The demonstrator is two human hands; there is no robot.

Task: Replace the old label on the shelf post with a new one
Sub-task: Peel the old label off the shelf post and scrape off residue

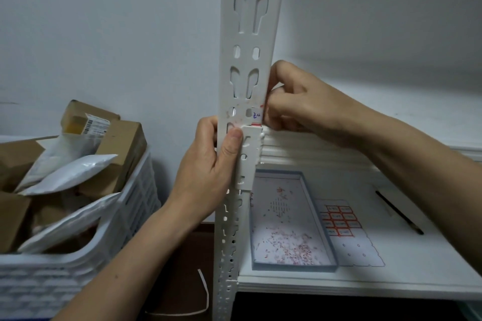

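**Label on post, both hands working**

Post [247,86] is standing upright w/ crate [78,255] to its left. Left hand [208,169] is gripping post below label [257,115]. Right hand [292,101] is pinching label at post's right edge.

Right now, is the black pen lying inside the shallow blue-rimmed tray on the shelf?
No, the pen lies on the bare shelf, right of the tray and label sheet.

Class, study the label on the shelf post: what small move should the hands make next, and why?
Probably the right hand should keep peeling the label off the shelf post, since its fingers pinch the label's right edge while the left hand braces the post below it.
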